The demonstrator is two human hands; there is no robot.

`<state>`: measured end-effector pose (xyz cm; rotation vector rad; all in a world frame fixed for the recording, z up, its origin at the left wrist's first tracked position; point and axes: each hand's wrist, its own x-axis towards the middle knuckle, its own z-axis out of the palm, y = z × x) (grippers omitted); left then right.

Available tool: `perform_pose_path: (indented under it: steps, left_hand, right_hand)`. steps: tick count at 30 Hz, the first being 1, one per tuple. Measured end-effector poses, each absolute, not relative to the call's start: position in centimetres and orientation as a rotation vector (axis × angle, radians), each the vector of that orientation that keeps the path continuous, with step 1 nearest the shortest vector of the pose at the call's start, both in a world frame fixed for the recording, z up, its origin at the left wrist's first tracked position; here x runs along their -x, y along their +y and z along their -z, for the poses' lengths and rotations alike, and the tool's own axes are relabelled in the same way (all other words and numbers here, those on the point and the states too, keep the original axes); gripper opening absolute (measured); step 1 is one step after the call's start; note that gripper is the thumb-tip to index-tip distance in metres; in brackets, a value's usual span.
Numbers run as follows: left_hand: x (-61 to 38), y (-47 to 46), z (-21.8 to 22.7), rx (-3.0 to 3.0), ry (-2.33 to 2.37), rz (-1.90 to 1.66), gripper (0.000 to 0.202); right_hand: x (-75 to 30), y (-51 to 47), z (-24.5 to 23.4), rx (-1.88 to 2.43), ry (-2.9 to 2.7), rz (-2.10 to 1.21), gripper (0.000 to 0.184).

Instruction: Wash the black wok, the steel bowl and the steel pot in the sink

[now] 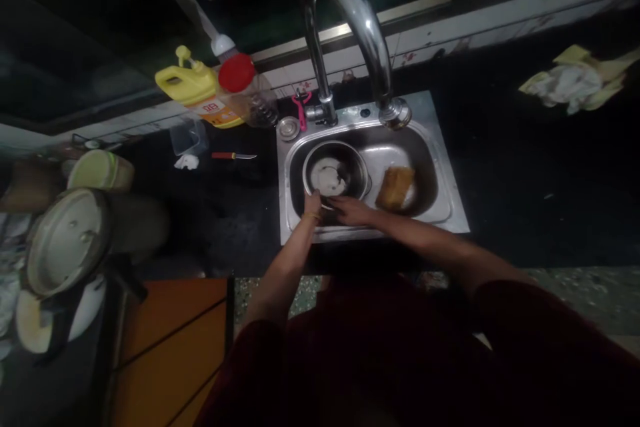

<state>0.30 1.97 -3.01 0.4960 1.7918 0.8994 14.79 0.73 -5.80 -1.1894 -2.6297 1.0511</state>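
Left hand point(313, 203) grip unclear; label point(214, 109) illegible

One bowl point(357, 170); one sponge point(395, 187); one knife point(234, 156); one tap point(353, 10).

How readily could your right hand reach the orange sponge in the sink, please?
Probably yes: the right hand rests by the steel bowl, and the sponge lies uncovered just beside it.

- Steel bowl point(334, 173) at the hands: shiny metal, smooth.
- Sink point(450, 203) around it: brushed steel.
- Faucet point(360, 20) beyond: glossy chrome.
- Counter point(525, 173) right of them: dark, matt.
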Motion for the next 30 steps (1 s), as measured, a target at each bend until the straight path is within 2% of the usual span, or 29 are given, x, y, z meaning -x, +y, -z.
perform_pose_path:
  steps: [2, 6, 10, 13, 15, 20, 25, 30]
  left_hand:
    - [1.0, 2.4, 2.0, -0.578, 1.790, -0.805, 0.040]
    - [1.3, 2.5, -0.6, -0.570, 1.754, -0.534, 0.034]
    - [0.2, 2.8, -2.6, -0.480, 1.705, -0.591, 0.029]
    - [-0.2, 3.3, -3.2, -0.397, 1.633, -0.667, 0.026]
    - [-0.3, 3.7, -3.3, -0.394, 1.623, -0.683, 0.023]
    - [-0.6, 4.1, -3.2, -0.473, 1.611, -0.733, 0.039]
    - [-1.0, 3.8, -3.8, -0.449, 1.620, -0.655, 0.032]
    - [-1.4, 4.4, -4.4, -0.485, 1.675, -0.800, 0.049]
  right_hand:
    - [-18.2, 2.3, 6.7, 1.127, -2.800, -0.972, 0.054]
    - [-22.1, 7.9, 6.4, 1.072, -2.902, -0.489, 0.041]
    - [-20.7, 11.9, 3.9, 1.009, -2.760, -0.226, 0.058]
    - [-17.9, 12.2, 2.8, 1.101, -2.628, -0.261, 0.057]
    - [-15.7, 11.2, 3.3, 1.132, -2.565, -0.402, 0.059]
    - [-12.2, 8.5, 5.5, 1.034, -2.538, -0.757, 0.059]
    - [-15.8, 10.6, 4.6, 1.003, -2.613, -0.536, 0.051]
    - [-20.5, 11.2, 4.0, 1.280, -2.566, -0.430, 0.047]
